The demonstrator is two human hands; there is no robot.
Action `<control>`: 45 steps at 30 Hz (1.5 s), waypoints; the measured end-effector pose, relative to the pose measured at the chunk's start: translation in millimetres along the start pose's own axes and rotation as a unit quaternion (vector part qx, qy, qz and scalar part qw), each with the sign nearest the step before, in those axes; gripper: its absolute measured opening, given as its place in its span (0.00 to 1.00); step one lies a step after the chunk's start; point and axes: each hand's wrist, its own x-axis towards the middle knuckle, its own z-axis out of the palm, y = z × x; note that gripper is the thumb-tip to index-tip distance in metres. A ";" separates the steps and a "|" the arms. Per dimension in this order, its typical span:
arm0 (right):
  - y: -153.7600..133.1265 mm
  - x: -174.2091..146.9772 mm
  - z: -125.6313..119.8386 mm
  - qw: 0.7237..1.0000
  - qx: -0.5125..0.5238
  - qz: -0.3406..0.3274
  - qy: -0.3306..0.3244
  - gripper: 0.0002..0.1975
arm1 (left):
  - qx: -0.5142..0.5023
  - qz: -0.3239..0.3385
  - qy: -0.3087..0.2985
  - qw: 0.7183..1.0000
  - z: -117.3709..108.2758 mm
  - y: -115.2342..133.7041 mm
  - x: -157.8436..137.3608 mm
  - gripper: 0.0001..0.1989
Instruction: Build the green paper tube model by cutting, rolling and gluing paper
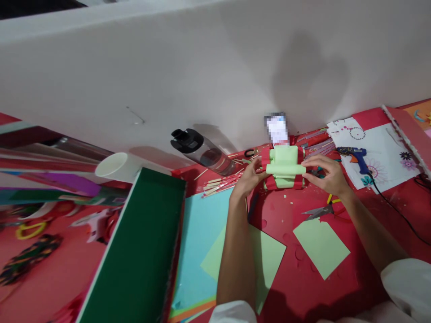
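Between both hands is a light green paper roll (286,169), lying across a red and green paper model (283,154) with red rolled ends. My left hand (248,179) pinches the roll's left end, and my right hand (326,174) pinches its right end. Below them, a square of light green paper (322,246) lies on the red table. Scissors (319,211) rest beside that square, partly over its top edge. Another light green sheet (269,251) lies under my left forearm.
A blue glue gun (358,158) lies on printed paper at right, its cord trailing over the table. A water bottle (205,152) and a phone (277,129) stand by the white wall. A green divider (134,251) borders blue paper sheets (200,237). Thin sticks (218,185) lie scattered.
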 end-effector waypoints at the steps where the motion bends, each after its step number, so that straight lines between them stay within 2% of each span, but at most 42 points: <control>1: 0.0 -0.1 0.0 1.000 -0.001 0.002 -0.002 0.08 | 0.002 0.001 0.000 1.000 -0.3 -0.4 0.2 0.30; 11: 0.8 -0.7 -1.1 1.000 0.001 0.001 -0.006 0.09 | 0.018 -0.003 0.005 1.000 -3.5 -6.7 3.0 0.29; 45: 2.7 -1.6 0.3 1.000 -0.002 0.007 -0.013 0.08 | 0.005 -0.012 0.005 1.000 -1.9 -5.3 1.9 0.32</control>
